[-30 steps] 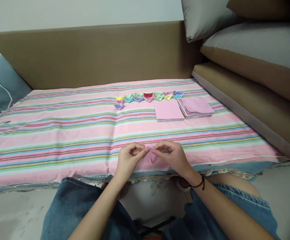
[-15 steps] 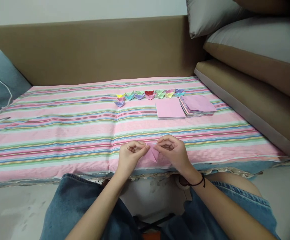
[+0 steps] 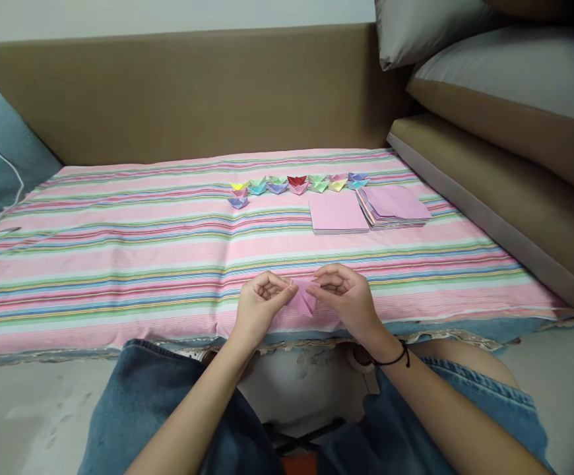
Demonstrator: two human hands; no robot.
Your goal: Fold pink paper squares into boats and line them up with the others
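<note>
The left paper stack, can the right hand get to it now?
Probably yes, once free: the right hand is pinching the folded pink paper, so it would need to let go first. Only striped cloth seems to lie between it and the left stack.

Folded paper [image 3: 303, 302] between our left hand [image 3: 262, 300] and right hand [image 3: 349, 295]
Farther off on the cloth [image 3: 168, 254], we see paper stacks [image 3: 339, 214], paper boats [image 3: 297, 188] behind and left of them.

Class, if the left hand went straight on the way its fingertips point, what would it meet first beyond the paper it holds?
Most likely the right hand, which pinches the other side of the pink folded paper; one view leaves depth unclear.
</note>
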